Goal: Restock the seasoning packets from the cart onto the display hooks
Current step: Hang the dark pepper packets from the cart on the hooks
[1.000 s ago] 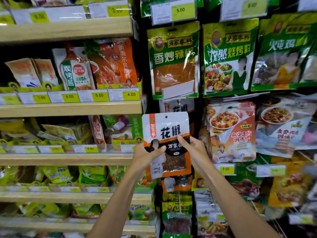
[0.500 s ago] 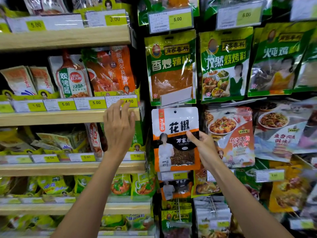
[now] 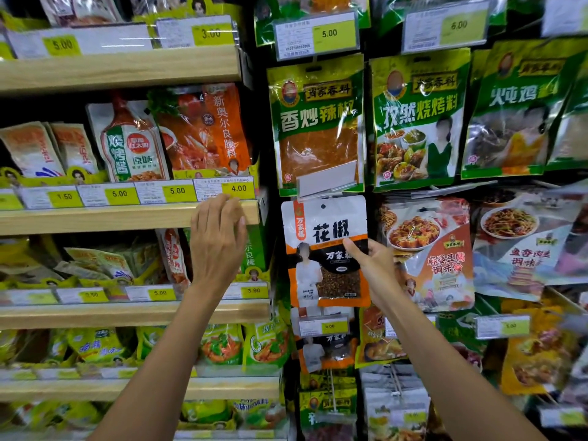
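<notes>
The right hand (image 3: 374, 268) pinches the peppercorn packet (image 3: 319, 237) (seemingly hooked); left hand (image 3: 218, 243) empty, grip spread.

Bright even store light, packet glare, blurred warped edges

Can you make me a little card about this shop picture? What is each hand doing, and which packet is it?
place: shop shelves and hanging seasoning packets
left hand: open, fingers straight, raised in front of the wooden shelf
right hand: pinches the right edge of the white and orange packet
just above it: green packet of red powder
packet on its hook: cannot tell
</notes>
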